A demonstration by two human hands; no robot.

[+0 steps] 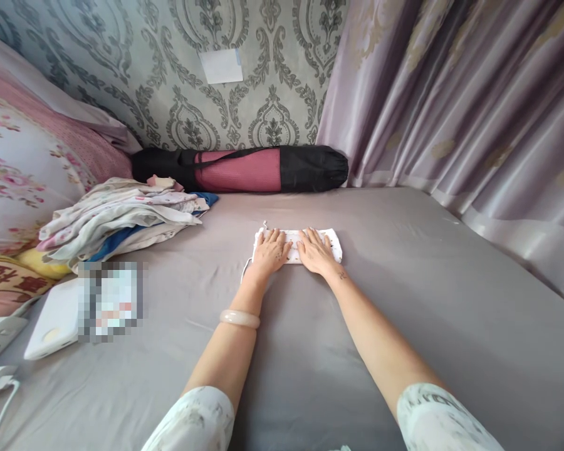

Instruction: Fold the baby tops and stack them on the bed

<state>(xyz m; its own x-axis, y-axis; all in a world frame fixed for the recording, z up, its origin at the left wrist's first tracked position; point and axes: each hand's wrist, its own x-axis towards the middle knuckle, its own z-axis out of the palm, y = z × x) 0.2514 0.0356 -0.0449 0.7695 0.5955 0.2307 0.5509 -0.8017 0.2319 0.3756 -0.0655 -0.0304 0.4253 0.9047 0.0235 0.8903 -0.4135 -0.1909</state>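
A small folded white cloth (291, 252) with a dotted print lies flat on the grey bed sheet (301, 332). Both my hands rest on top of it, palms down. My left hand (271, 252) covers its left part, fingers stretched out and pointing away from me. On the right part lies my right hand (316, 252), its fingers likewise extended. A thin white string (245, 269) trails from the cloth's left side, and a short end sticks up at its far left corner. Whether it is a garment cannot be made out.
A heap of clothes (131, 216) lies at the left, near a flowered pillow (14, 163). Along the wall stretches a rolled mat in a black and red bag (237, 170). A white box (59, 319), a blurred-out item and a power strip (2, 338) are at the near left. Curtains (432, 94) hang right.
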